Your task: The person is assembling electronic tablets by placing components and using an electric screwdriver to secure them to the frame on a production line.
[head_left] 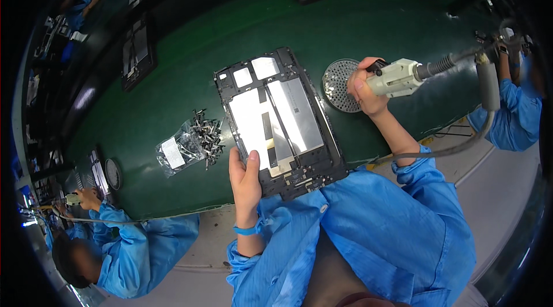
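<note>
An opened tablet (pixel 305 119), with silver battery plates and a black frame, lies slightly tilted in front of me. My left hand (pixel 246 186) grips its lower left edge, thumb on top and fingers along the side. To the right, my right hand (pixel 367 91) is closed around a pale electric screwdriver (pixel 397 78), whose cable runs off to the right. The screwdriver's tip is hidden by my fingers. Under that hand sits a round perforated screw dish (pixel 335 85), partly covered by it.
Left of the tablet, small black-and-silver parts (pixel 208 137) spill beside a clear plastic bag (pixel 178 148). More opened tablets (pixel 138 50) lie farther along the green bench (pixel 190 70). A hanging grey hose (pixel 488 88) loops at right. Co-workers in blue sit on both sides.
</note>
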`<state>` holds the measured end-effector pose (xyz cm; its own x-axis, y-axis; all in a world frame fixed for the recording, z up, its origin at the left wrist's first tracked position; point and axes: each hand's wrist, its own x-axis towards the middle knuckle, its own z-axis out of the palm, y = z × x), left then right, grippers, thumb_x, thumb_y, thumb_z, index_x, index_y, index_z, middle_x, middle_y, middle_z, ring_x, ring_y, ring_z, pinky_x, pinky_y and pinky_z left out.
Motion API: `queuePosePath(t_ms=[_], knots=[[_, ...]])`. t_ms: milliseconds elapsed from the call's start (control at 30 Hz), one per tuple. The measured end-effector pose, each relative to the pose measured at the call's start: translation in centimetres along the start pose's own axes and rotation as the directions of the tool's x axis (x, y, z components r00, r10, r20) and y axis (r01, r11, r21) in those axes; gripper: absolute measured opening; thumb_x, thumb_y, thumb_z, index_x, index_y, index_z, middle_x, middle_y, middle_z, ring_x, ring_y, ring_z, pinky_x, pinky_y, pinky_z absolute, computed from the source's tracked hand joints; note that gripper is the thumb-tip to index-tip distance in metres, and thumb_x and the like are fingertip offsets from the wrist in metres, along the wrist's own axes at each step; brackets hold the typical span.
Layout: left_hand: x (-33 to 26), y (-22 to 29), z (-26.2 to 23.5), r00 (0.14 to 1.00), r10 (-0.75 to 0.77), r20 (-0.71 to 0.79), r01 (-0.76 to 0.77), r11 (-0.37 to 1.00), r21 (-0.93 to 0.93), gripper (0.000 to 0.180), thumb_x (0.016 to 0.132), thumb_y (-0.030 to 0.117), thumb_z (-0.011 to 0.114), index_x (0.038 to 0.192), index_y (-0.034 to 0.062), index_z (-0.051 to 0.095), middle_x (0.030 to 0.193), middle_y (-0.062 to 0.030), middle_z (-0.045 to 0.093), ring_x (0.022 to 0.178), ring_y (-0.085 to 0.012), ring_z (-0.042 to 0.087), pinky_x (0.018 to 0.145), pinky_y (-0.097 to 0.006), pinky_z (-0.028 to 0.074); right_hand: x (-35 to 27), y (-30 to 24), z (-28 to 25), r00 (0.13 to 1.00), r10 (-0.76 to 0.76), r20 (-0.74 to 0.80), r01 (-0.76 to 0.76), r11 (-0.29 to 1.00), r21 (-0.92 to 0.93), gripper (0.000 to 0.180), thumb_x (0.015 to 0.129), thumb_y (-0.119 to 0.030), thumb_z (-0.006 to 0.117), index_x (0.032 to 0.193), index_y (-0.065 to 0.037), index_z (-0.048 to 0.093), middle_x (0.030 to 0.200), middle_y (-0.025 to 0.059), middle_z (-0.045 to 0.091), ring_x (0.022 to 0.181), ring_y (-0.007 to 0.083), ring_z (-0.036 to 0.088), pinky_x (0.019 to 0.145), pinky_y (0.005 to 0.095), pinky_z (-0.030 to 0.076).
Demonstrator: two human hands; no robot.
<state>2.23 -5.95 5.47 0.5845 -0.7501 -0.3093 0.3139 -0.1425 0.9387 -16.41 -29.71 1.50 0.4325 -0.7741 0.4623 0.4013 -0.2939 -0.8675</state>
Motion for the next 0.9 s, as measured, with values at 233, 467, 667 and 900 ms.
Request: queuePosePath(t_ms=[233, 467, 667, 900], knots=[[0.2, -0.3, -0.3, 1.000, -0.005, -0.003, 0.005, 1.000, 0.012, 0.026, 0.095, 0.017, 0.050, 0.109, -0.0043, 0.047, 0.101, -0.0093, 0.059, 0.089, -0.0091, 0.051, 0.079, -0.023, 0.042, 1.2, -1.2, 0.9, 0.992, 0.091, -0.086, -0.093, 0.996, -0.017, 0.039, 0.079, 0.001, 0.059, 0.115, 0.008, 0.043, 0.060, -0.0005, 0.048, 0.048, 0.0049, 0.045, 0.047, 0.0195, 0.038], [-0.1, -0.4, -0.5, 1.000, 0.005, -0.005, -0.004, 0.998, 0.060, 0.027, 0.095, 0.019, 0.050, 0.110, -0.0038, 0.047, 0.101, -0.0092, 0.059, 0.090, -0.0099, 0.051, 0.080, -0.024, 0.042, 2.8, -3.4, 2.2, 0.993, 0.078, -0.084, -0.075, 0.996, 0.047, 0.039, 0.080, 0.001, 0.058, 0.115, 0.008, 0.043, 0.060, 0.0002, 0.048, 0.047, 0.0058, 0.045, 0.046, 0.0215, 0.039], [0.1, -0.6, -0.3, 0.999, 0.031, 0.011, -0.032, 0.997, 0.076, 0.028, 0.095, 0.021, 0.051, 0.106, -0.0044, 0.048, 0.099, -0.0118, 0.060, 0.089, -0.0118, 0.052, 0.078, -0.027, 0.043, 3.3, -4.2, 2.6, 0.997, 0.065, -0.032, -0.063, 0.997, 0.037, 0.037, 0.081, 0.002, 0.056, 0.115, 0.006, 0.042, 0.060, 0.0005, 0.046, 0.046, 0.0061, 0.043, 0.045, 0.0224, 0.039], [0.7, 2.0, 0.1, 0.996, 0.086, 0.038, -0.089, 0.733, 0.675, 0.034, 0.094, 0.027, 0.048, 0.105, -0.0045, 0.048, 0.074, -0.0243, 0.062, 0.072, -0.0417, 0.061, 0.066, -0.044, 0.046, 1.6, -1.9, 1.6, 0.998, 0.050, -0.040, -0.044, 0.991, 0.127, 0.029, 0.083, 0.001, 0.052, 0.110, 0.004, 0.042, 0.059, 0.0004, 0.043, 0.045, 0.0068, 0.041, 0.046, 0.0234, 0.039]])
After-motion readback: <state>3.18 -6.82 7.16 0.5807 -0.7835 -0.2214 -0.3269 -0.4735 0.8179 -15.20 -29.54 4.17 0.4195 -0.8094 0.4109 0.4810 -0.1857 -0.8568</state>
